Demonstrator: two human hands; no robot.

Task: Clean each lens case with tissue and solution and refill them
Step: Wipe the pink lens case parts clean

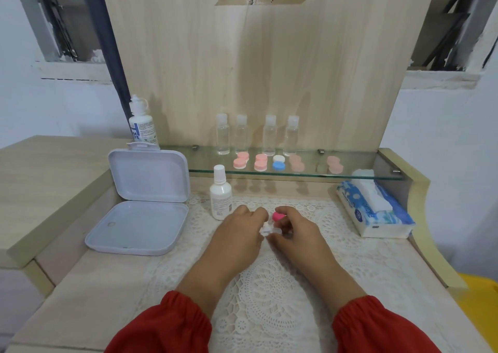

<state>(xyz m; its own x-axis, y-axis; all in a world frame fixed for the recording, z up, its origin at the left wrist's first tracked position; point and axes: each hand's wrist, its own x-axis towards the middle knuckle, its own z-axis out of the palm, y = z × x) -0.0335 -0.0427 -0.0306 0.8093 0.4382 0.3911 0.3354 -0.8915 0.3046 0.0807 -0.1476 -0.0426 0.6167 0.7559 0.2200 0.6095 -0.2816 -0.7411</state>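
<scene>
My left hand [238, 231] pinches a small wad of white tissue [265, 229] over the lace mat. My right hand [293, 231] grips a lens case with a bright pink cap [277, 216], right beside the tissue. Most of the case is hidden by my fingers. A white solution bottle [221, 197] stands upright just left of my hands. Several more lens cases lie on the glass shelf [350, 173]: pink ones [240, 161] and one white-and-blue case [279, 163].
An open white plastic box [140, 199] sits at the left. A larger solution bottle [142, 126] stands behind it. Several clear small bottles [258, 135] line the shelf's back. A tissue pack [374, 208] lies at the right. A lace mat [269, 285] covers the wooden desk.
</scene>
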